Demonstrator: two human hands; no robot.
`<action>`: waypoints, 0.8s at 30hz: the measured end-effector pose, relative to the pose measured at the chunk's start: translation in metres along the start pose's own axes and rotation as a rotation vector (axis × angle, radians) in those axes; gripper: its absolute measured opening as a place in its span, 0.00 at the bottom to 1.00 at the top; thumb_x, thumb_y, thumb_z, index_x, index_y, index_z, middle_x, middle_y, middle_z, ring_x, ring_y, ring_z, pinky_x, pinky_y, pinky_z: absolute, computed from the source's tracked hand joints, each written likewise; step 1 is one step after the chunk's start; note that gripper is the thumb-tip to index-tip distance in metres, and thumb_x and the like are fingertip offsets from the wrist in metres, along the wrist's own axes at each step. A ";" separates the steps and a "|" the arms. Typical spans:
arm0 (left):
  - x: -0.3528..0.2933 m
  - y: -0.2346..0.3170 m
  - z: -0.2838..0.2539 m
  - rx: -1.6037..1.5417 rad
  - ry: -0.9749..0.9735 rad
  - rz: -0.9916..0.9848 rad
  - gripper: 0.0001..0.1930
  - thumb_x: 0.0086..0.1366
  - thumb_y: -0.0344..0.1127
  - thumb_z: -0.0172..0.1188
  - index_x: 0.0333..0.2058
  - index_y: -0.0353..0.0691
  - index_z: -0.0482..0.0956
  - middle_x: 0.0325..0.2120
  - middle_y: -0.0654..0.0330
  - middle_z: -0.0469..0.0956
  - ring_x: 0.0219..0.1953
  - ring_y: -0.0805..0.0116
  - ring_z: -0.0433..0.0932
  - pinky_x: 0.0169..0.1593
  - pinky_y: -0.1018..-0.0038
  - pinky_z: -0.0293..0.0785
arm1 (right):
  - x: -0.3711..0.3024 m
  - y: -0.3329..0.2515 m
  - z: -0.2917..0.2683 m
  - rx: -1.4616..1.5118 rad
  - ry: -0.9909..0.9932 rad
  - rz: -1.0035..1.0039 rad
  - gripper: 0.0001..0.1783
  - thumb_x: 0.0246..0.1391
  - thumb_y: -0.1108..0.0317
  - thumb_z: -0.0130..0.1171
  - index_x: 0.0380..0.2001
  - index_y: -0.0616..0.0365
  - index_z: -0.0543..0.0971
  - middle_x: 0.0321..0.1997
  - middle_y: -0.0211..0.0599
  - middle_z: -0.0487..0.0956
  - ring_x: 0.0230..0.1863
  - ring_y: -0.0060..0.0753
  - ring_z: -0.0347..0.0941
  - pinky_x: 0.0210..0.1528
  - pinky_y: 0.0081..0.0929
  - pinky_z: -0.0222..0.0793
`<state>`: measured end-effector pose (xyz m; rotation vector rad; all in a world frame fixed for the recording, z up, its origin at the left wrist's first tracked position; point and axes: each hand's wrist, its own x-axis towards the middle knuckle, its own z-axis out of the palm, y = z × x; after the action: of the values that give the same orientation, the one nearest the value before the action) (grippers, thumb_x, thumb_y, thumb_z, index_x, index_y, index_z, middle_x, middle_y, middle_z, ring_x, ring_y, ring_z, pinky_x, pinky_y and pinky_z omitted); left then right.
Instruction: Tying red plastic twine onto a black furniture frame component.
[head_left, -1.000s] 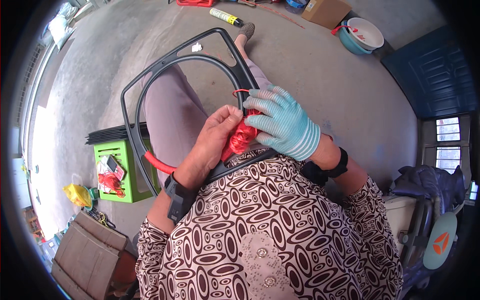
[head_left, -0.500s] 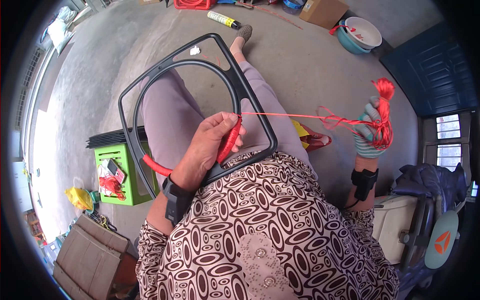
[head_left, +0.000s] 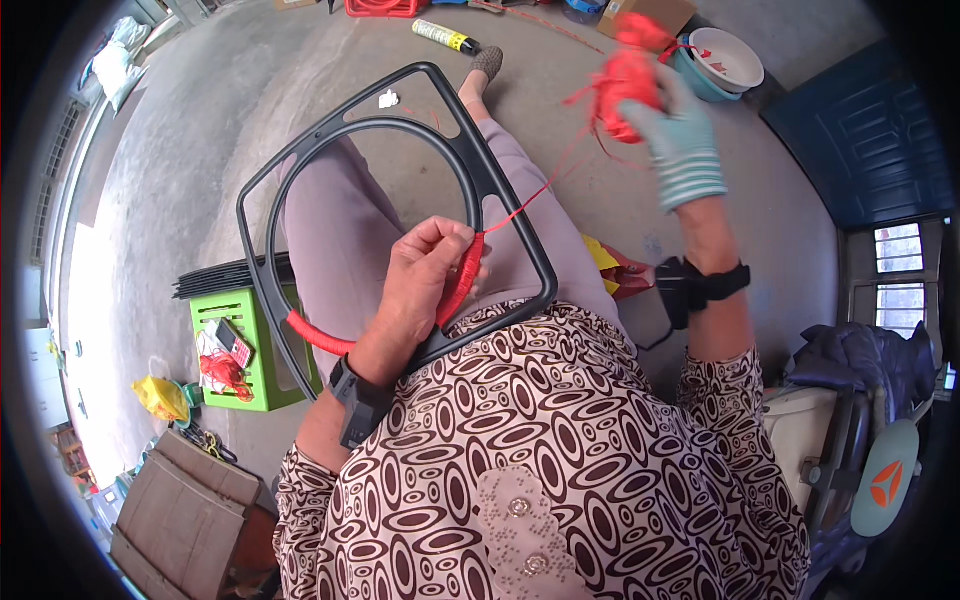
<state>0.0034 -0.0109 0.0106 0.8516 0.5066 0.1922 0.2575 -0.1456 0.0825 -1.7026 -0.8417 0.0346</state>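
A black frame (head_left: 512,230) with a round ring inside it lies across my lap. Red cord (head_left: 318,334) is wound tightly round the near part of the ring. My bare left hand (head_left: 425,270) pinches the ring where the winding ends, thumb and fingers closed on it. From that spot a thin strand of cord runs up and to the right, slack. My right hand (head_left: 682,140), in a pale green striped glove, is raised at the upper right. It grips a bundle of red cord (head_left: 628,90), which is blurred by motion.
At left a green stool (head_left: 240,310) carries a phone, more red cord and a stack of black frames (head_left: 225,277). A spray can (head_left: 445,36) lies on the floor ahead. Basins (head_left: 725,60) stand at the far right, a grey chair (head_left: 830,430) near right.
My right hand has swung up, forward and inward with the cord bundle. The strand, taut before, now hangs slack at a steeper slant. My left hand stays on the ring.
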 end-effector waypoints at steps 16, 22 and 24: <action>0.001 -0.007 0.001 0.339 0.057 0.200 0.05 0.63 0.31 0.57 0.31 0.35 0.73 0.31 0.66 0.71 0.29 0.80 0.72 0.36 0.83 0.70 | -0.021 -0.043 0.105 -0.750 -0.721 -0.859 0.19 0.37 0.64 0.61 0.39 0.51 0.79 0.53 0.38 0.71 0.57 0.44 0.64 0.60 0.43 0.56; 0.005 -0.011 -0.005 -0.074 -0.048 0.112 0.05 0.67 0.33 0.51 0.33 0.38 0.70 0.28 0.67 0.73 0.27 0.81 0.72 0.32 0.83 0.74 | -0.058 -0.043 0.059 -0.506 -0.849 -0.696 0.27 0.31 0.63 0.65 0.42 0.50 0.78 0.52 0.38 0.72 0.57 0.44 0.64 0.60 0.40 0.58; 0.006 -0.007 -0.002 -0.110 -0.067 0.086 0.05 0.67 0.33 0.51 0.33 0.38 0.70 0.28 0.65 0.74 0.26 0.80 0.74 0.29 0.82 0.75 | -0.075 -0.041 0.061 -0.529 -0.719 -0.701 0.24 0.32 0.63 0.65 0.40 0.52 0.77 0.52 0.40 0.72 0.58 0.45 0.63 0.60 0.41 0.57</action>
<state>0.0076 -0.0121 0.0023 0.7702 0.3930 0.2675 0.1546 -0.1328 0.0685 -1.7871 -2.1011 -0.0637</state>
